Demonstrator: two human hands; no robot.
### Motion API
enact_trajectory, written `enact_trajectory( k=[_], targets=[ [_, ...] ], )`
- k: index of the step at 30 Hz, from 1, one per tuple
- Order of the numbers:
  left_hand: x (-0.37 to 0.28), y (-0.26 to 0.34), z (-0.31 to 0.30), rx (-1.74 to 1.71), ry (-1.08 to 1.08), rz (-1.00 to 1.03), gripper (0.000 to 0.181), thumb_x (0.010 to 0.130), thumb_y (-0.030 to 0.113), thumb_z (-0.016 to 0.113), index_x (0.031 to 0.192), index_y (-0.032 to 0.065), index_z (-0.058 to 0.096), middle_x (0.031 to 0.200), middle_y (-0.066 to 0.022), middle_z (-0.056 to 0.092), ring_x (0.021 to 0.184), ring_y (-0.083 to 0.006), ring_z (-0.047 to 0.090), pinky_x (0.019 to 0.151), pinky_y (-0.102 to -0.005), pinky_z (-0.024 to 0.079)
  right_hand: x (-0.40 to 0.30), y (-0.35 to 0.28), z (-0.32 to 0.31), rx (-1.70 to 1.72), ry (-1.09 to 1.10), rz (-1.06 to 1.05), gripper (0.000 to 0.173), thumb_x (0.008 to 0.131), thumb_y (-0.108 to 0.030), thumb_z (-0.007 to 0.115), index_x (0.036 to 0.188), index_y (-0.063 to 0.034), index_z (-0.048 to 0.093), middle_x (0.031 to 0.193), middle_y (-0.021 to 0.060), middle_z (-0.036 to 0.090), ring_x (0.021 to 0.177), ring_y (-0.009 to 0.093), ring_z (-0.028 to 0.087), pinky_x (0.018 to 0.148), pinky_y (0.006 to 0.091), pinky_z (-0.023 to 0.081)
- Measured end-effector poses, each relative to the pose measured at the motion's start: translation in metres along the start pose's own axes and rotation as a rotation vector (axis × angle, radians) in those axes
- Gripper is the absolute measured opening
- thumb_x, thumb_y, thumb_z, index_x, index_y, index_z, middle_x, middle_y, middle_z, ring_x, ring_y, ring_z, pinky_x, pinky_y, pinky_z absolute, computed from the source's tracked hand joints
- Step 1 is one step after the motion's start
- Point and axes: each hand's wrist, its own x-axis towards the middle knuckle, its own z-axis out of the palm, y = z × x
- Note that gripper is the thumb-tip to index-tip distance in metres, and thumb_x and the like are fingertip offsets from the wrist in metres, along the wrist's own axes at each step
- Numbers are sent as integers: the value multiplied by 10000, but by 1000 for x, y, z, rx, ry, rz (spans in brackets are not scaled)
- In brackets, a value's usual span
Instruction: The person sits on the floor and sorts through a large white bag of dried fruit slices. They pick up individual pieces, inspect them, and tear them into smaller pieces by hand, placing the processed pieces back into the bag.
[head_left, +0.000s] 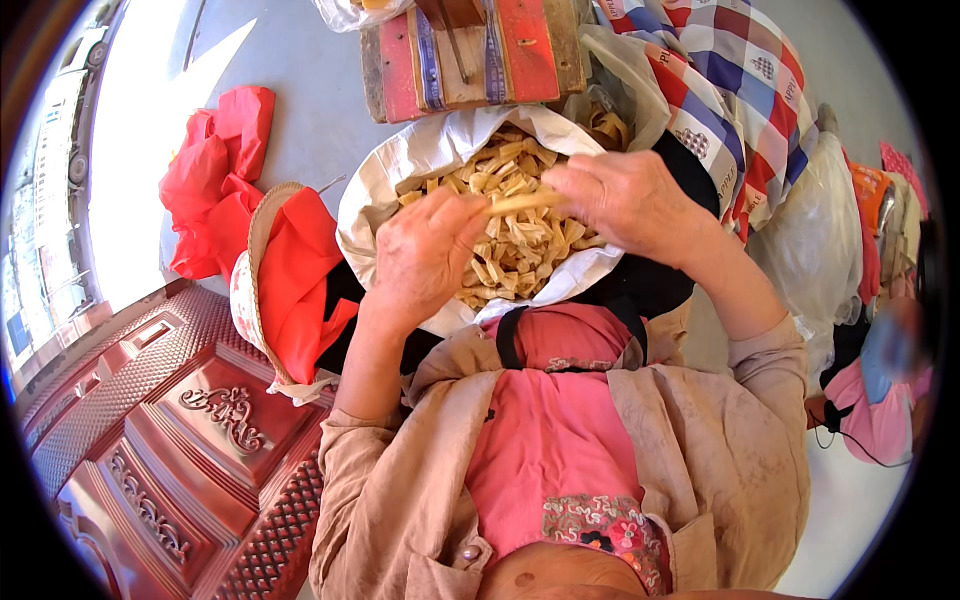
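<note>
A pale yellow strip (527, 202), perhaps dried husk or bean-curd skin, stretches between my two hands. My left hand (426, 251) pinches one end with its fingers curled. At the other end, my right hand (626, 206) grips the strip, its fingertips slightly blurred. Both hands are above an open white woven sack (394, 161) with its rim folded outward. Inside the sack lies a heap of short knotted yellow strips (514, 251), partly hidden by the hands and the held strip.
Beyond the sack stands a red-painted wooden block (386, 71) with a thin metal rod (456, 56). Red cloth (217, 157) and a brimmed hat (259, 277) lie left, near an ornate red door (202, 427). Right are a checked fabric bundle (750, 67) and clear plastic (806, 232).
</note>
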Motion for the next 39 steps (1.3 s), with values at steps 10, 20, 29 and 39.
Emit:
enact_trajectory(
  k=[10, 20, 29, 39],
  targets=[
    [120, -63, -30, -141, 305, -130, 205, 935, 211, 580, 1013, 42, 666, 846, -132, 675, 726, -285, 636, 687, -339, 490, 99, 84, -11, -295, 286, -1, 98, 879, -138, 567, 977, -135, 571, 733, 97, 638, 663, 307, 651, 556, 406, 513],
    [54, -41, -17, -14, 232, -178, 180, 903, 187, 633, 1004, 46, 683, 867, -108, 655, 694, -229, 616, 668, -307, 486, 34, 100, -9, -266, 143, 306, 160, 918, -136, 587, 1074, -147, 619, 754, 104, 638, 673, 286, 635, 572, 358, 495],
    [1, 20, -8, -836, 115, -334, 335, 1017, 267, 493, 1095, -18, 650, 911, -79, 656, 650, -93, 589, 591, -213, 470, 38, -3, -13, -312, 240, -311, 335, 762, -141, 633, 1097, -156, 632, 714, -1, 494, 639, 162, 579, 533, 297, 476],
    [-63, 40, -3, -1779, -196, -227, 175, 957, 178, 585, 874, 24, 582, 593, -31, 512, 464, -114, 467, 441, -244, 378, -13, -22, -21, -188, 255, -274, 228, 751, -141, 642, 958, -93, 558, 691, 8, 521, 606, 171, 587, 507, 293, 468]
  ],
)
